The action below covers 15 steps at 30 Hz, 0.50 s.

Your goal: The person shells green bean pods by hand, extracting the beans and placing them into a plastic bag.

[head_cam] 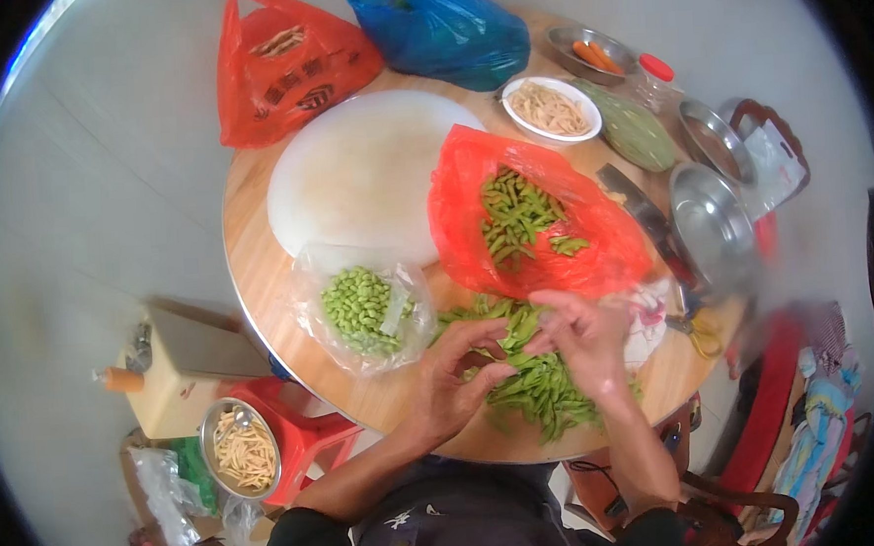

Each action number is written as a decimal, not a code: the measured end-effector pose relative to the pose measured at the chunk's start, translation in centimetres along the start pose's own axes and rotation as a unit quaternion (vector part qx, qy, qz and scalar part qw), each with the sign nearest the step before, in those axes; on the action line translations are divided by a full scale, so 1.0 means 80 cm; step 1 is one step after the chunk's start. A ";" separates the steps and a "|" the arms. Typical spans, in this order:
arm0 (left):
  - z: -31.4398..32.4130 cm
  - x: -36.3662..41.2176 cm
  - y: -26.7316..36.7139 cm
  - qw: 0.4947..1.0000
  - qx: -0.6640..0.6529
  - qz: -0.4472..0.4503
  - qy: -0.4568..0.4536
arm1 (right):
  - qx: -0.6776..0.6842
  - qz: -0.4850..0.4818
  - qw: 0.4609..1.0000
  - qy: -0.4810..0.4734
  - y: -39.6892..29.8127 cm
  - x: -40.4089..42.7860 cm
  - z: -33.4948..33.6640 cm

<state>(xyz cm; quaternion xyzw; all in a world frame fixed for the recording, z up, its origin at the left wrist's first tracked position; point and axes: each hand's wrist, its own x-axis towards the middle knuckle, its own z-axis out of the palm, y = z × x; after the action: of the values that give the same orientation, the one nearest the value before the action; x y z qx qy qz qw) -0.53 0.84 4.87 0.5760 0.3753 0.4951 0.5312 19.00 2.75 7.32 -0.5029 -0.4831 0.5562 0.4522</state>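
My left hand (461, 379) is over the left side of a heap of green pods (551, 397) at the table's near edge, its thumb and fingers curved apart. My right hand (581, 336) hovers over the same heap, fingers bent; whether something small is between its fingertips is unclear. Beyond them, green soybean pods (515, 213) lie in an opened red plastic bag (462, 190). A clear plastic bag (310, 328) with shelled green beans (361, 306) sits left of my left hand.
On the round wooden table (258, 260) stand a white round cutting board (365, 165), a white bowl (510, 113) of pale strips, a green gourd (633, 129), a cleaver (645, 210), metal bowls (712, 221), yellow-handled scissors (705, 333), and red (249, 82) and blue (447, 35) bags.
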 end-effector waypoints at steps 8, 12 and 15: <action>0.018 -0.017 -0.012 0.997 -0.045 0.009 0.054 | 0.035 0.021 0.997 -0.065 0.030 -0.049 0.006; 0.022 -0.024 -0.004 0.990 -0.101 -0.069 0.065 | -0.061 0.024 0.997 -0.047 0.025 -0.055 0.017; 0.010 -0.027 -0.004 0.988 -0.090 -0.118 0.039 | -0.174 0.012 0.984 -0.037 0.031 -0.057 0.013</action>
<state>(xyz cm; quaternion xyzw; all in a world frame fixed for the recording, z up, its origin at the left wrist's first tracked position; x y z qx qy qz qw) -0.22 -1.39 4.18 0.4574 0.4150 0.4831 0.6206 18.32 -2.17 5.44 -0.5585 -0.5830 0.4872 0.3329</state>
